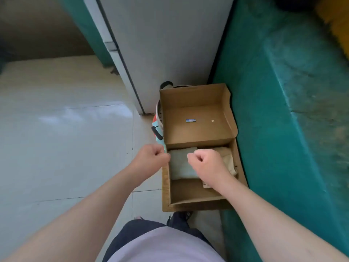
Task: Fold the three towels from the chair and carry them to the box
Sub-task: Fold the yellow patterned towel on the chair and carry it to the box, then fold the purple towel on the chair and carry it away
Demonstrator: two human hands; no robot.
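Head view: box (166,188) wedged against green wall (283,129).

- The right hand (206,163) covers much of the cream towel (229,160), so its fold cannot be read.
- Whether either curled hand pinches anything is unclear; the left hand (151,157) hides the box (198,97) rim's near-left corner.
- A third towel cannot be made out in the box.
- The box hides most of a metal pot (159,112) behind it.
- Dark and yellow shapes (332,17) at the top right are blurred and cut off.
- A small blue label (191,120) on the lid is too small to read.
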